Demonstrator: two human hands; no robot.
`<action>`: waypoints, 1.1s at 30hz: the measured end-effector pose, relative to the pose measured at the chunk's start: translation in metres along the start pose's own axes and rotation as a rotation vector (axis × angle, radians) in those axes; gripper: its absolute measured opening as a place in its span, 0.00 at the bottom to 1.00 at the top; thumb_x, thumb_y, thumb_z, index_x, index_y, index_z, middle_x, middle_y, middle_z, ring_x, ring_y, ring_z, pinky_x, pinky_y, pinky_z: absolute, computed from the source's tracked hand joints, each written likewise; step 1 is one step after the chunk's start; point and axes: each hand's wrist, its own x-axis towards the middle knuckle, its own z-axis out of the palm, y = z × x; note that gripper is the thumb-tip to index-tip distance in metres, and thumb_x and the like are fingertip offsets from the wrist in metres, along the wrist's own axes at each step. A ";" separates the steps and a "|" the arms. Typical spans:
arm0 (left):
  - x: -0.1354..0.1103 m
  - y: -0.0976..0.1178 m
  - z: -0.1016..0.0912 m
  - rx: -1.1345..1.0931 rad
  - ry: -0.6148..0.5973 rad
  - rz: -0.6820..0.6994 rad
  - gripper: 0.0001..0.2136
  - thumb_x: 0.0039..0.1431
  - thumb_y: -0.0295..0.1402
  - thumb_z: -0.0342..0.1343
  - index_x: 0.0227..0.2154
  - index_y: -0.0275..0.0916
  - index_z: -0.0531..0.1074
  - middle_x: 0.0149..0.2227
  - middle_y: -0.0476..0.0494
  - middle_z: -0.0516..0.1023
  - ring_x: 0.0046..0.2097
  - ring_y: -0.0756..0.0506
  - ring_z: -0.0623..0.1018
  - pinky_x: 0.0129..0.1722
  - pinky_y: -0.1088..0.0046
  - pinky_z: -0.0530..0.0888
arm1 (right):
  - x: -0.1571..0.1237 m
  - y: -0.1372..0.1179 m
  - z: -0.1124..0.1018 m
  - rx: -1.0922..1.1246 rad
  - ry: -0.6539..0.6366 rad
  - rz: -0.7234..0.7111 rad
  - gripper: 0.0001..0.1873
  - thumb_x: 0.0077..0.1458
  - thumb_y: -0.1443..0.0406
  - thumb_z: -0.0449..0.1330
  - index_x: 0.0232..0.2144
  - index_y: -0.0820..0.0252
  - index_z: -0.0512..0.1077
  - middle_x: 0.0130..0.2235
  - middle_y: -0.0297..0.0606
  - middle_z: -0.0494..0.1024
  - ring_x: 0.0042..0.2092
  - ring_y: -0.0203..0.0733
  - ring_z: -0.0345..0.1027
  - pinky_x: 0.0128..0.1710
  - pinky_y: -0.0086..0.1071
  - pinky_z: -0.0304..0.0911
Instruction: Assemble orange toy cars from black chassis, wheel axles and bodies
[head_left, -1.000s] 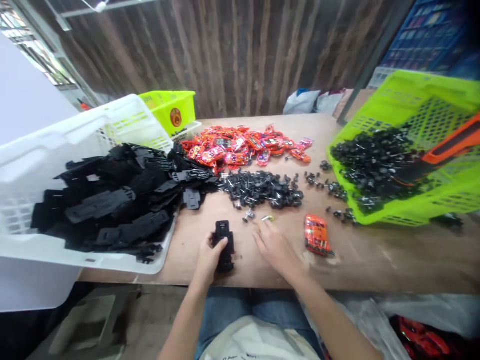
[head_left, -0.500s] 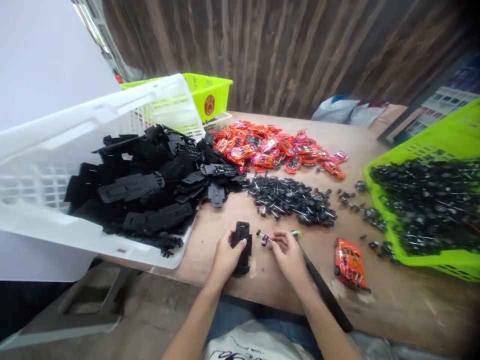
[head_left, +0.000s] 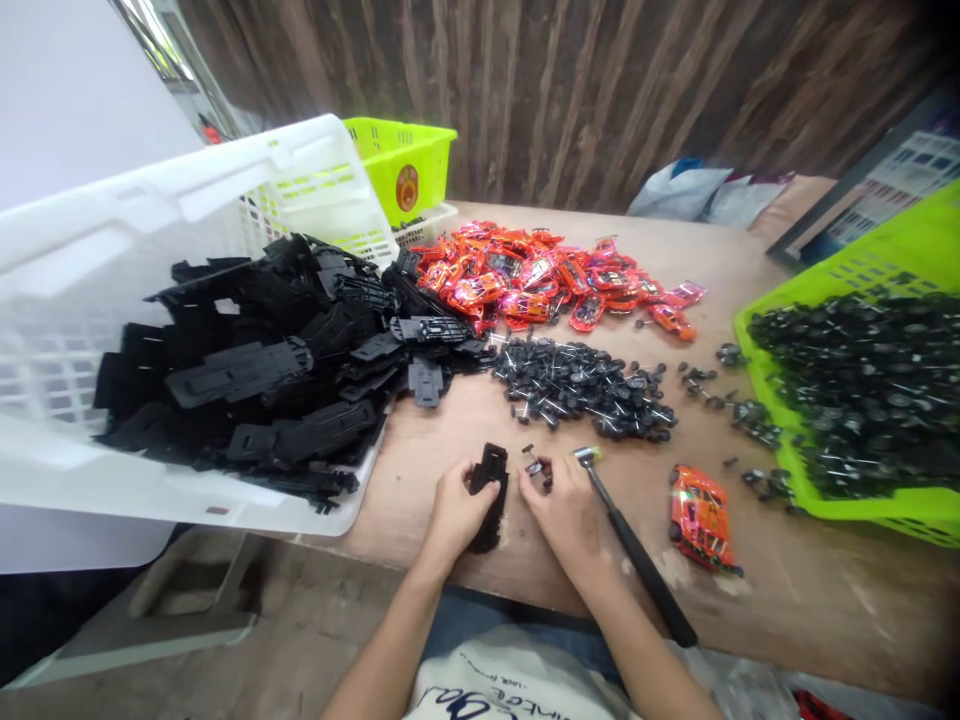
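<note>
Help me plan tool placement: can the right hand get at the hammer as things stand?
Probably yes: the hammer lies close beside the right hand, its handle uncovered, though that hand holds a small wheel axle.

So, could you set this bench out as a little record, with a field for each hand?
Left hand: holds black plate
Right hand: holds small axle piece
Right of right hand: hammer, then single orange car
Middle: axle pile; behind it, orange-red car pile
Left side: white basket, black plates
Right side: green basket, wheeled axles
</note>
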 end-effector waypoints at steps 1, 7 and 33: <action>-0.001 0.002 0.001 0.005 -0.016 -0.001 0.05 0.44 0.31 0.60 0.24 0.37 0.69 0.25 0.49 0.74 0.30 0.47 0.73 0.29 0.75 0.67 | 0.000 -0.003 -0.003 0.088 0.003 -0.023 0.12 0.58 0.58 0.54 0.39 0.60 0.70 0.36 0.43 0.75 0.40 0.46 0.67 0.42 0.38 0.59; -0.011 0.006 0.015 0.021 -0.110 0.086 0.05 0.50 0.33 0.57 0.27 0.36 0.72 0.28 0.46 0.77 0.30 0.47 0.74 0.29 0.76 0.67 | -0.008 -0.015 -0.014 0.103 -0.073 -0.122 0.13 0.60 0.64 0.55 0.46 0.60 0.71 0.41 0.42 0.77 0.44 0.45 0.68 0.48 0.41 0.51; -0.013 0.038 0.011 -0.312 -0.335 -0.075 0.13 0.45 0.37 0.64 0.33 0.35 0.74 0.30 0.48 0.75 0.32 0.48 0.73 0.31 0.76 0.71 | 0.024 -0.013 -0.045 0.922 -0.335 0.423 0.22 0.42 0.70 0.63 0.43 0.57 0.71 0.42 0.35 0.76 0.45 0.42 0.70 0.47 0.36 0.64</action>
